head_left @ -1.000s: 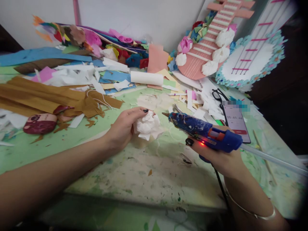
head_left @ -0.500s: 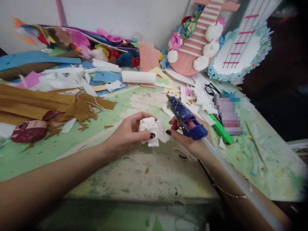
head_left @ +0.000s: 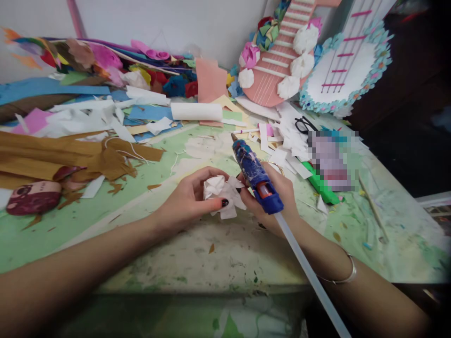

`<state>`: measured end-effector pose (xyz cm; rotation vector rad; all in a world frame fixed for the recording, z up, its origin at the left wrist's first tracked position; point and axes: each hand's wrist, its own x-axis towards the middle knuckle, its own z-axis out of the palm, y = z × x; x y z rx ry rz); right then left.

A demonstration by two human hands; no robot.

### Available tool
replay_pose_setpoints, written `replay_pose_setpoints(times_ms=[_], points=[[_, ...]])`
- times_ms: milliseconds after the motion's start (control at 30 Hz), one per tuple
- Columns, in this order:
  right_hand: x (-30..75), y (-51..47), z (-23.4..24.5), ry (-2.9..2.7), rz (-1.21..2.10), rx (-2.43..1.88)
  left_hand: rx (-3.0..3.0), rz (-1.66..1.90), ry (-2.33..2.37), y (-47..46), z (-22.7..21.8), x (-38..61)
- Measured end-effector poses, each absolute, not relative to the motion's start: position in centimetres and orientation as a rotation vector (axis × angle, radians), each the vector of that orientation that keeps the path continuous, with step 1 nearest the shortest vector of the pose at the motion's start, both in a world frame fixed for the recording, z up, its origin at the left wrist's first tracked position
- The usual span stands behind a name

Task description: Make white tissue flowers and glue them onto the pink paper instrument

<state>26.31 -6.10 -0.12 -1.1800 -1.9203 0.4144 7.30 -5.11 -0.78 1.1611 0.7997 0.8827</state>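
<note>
A white crepe-paper flower (head_left: 217,188) is pinched between the thumb and fingers of my left hand (head_left: 192,192), just above the table. My right hand (head_left: 278,195) is closed round a blue hot glue gun (head_left: 255,173), whose tip points up and away from me. A long clear glue stick (head_left: 312,277) runs out of the gun's back end over my right forearm. The thumb and a fingertip of my right hand also touch a petal at the flower's right side. The gun's handle is hidden by my hand.
White paper scraps, black-handled scissors (head_left: 305,125) and a green roll (head_left: 322,185) lie to the right. Brown crepe paper (head_left: 42,155) and a maroon mouse-like object (head_left: 34,197) are at left. A white roll (head_left: 196,112) and two paper guitars (head_left: 271,84) stand behind.
My right hand has moved left with the glue gun and now meets the flower's right petal. The view has shifted slightly to the right. My left hand keeps its pinch.
</note>
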Motion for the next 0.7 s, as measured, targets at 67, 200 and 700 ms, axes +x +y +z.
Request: replay_pose_setpoints(times_ms=[67,200,700], points=[[26.3,-6.2,-0.1,-1.902,0.404,-1.186,1.157,0.879,0.796,-5.2,-0.7,7.5],[26.5,-6.6,-0.1,-1.934,0.391,-1.176,1.196,0.898,0.812,-5.2,-0.8,7.5],[26.9,-6.9,1.2,-2.084,0.374,-1.071,1.282,0.986,0.812,-5.0,-1.3,7.2]])
